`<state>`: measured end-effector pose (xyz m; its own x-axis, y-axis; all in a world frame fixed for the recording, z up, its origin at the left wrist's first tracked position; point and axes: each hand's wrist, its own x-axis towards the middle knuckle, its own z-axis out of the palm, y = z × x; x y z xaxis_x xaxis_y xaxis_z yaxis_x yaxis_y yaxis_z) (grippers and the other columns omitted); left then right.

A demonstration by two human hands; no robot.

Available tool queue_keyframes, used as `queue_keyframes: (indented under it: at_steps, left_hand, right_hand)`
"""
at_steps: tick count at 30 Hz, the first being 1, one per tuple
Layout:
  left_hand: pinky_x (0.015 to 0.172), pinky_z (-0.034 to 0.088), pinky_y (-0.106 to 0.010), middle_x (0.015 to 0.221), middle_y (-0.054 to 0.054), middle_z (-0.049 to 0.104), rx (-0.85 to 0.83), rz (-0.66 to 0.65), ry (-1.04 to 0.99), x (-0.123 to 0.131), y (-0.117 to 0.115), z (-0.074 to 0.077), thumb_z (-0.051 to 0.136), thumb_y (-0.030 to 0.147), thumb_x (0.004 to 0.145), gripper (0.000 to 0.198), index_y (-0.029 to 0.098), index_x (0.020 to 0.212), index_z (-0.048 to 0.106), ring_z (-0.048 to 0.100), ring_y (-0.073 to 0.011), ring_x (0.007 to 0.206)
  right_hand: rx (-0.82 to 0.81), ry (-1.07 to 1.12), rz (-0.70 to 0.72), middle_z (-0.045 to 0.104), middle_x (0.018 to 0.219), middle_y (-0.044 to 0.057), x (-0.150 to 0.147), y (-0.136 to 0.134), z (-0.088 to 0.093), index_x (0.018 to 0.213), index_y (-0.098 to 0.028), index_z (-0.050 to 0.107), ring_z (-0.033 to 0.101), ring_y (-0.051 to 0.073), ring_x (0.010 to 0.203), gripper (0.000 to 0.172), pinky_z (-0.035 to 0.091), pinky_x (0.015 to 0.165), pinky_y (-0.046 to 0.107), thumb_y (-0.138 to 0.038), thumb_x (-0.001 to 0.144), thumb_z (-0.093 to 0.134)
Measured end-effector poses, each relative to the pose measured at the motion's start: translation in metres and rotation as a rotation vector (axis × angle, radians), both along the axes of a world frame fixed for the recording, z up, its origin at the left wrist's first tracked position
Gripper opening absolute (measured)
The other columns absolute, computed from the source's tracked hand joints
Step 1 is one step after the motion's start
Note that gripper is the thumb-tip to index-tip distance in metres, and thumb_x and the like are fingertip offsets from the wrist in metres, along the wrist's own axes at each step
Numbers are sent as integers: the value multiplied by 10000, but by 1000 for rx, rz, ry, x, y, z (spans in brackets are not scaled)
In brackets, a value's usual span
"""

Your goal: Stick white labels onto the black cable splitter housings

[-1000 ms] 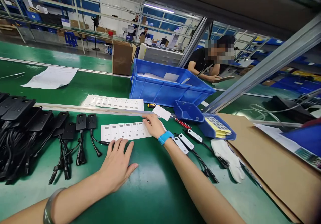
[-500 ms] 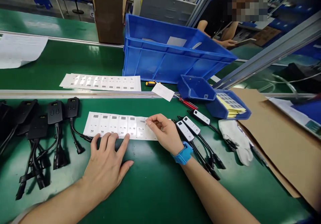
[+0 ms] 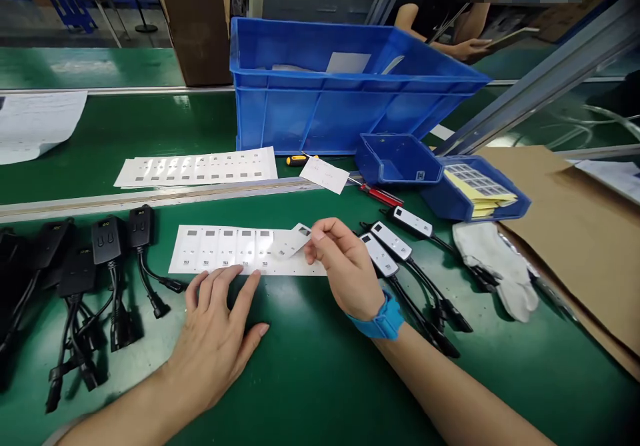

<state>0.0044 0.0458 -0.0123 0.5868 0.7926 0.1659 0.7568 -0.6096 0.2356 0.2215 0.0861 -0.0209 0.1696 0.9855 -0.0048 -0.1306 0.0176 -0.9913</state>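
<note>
A white label sheet (image 3: 215, 249) with a row of printed labels lies on the green bench. My left hand (image 3: 215, 326) rests with fingers spread, its fingertips at the sheet's lower edge. Between thumb and fingers of my right hand (image 3: 345, 259) is one label (image 3: 293, 243), its end lifted off the sheet and tilted. A blue band circles my right wrist. Just right of that hand lie black cabled controllers with white label faces (image 3: 379, 255). Left of my left hand are black controllers (image 3: 107, 241) with plain dark faces.
Behind a metal rail lie more label sheets (image 3: 200, 167). A large blue crate (image 3: 310, 119), small blue bins (image 3: 397, 163), a red-handled screwdriver (image 3: 383, 196) and a white glove (image 3: 493, 263) stand or lie beyond. Cardboard (image 3: 565, 233) covers the right side. Another person's hand (image 3: 470, 49) is at the back.
My right hand has peeled the label up from the sheet and moved slightly right. My left hand stays at the sheet's lower edge. The camera view has shifted a little.
</note>
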Motion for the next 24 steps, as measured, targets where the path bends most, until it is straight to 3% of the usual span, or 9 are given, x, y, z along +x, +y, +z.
queue_keyframes:
  at_steps: [4,8,11,16,24]
  left_hand:
    - [934,443,-422,1261,-118,455,-393,39,-453,2,4,5,503,288,930,470,249,1369,339,452,-249,1137]
    - [809,492,-323,990,-60,556,-738,92,-867,4,12,5,552,313,909,360,215,1238,440,549,-176,888]
    - [752,471,-294,919,-35,567,-794,39,-863,5,14,4,589,271,881,320,202,1172,474,545,-163,839]
    - [685,420,-266,829,17,553,-707,-21,-707,5,12,5,567,168,856,161,212,1007,533,508,-135,751]
    - [685,404,-266,838,20,590,-743,-36,-681,5,14,6,558,172,861,179,215,1032,529,525,-144,766]
  right_hand:
    - [-6,-15,119,497,662,-26,-17,-13,8,774,-192,533,465,100,576,211,400,543,235,-371,842,620]
    - [26,-90,187,501,666,-18,-28,-23,9,759,-189,526,462,99,567,226,398,524,235,-377,834,627]
    - [56,-136,212,512,669,-11,-35,-29,5,777,-188,534,468,103,573,218,401,520,236,-377,841,621]
    - [82,-124,229,516,669,-17,-41,-32,1,784,-187,535,474,98,570,186,412,523,232,-343,850,611]
    - [48,-84,228,521,634,-28,-40,-28,-3,769,-183,548,482,93,541,176,411,509,230,-325,833,632]
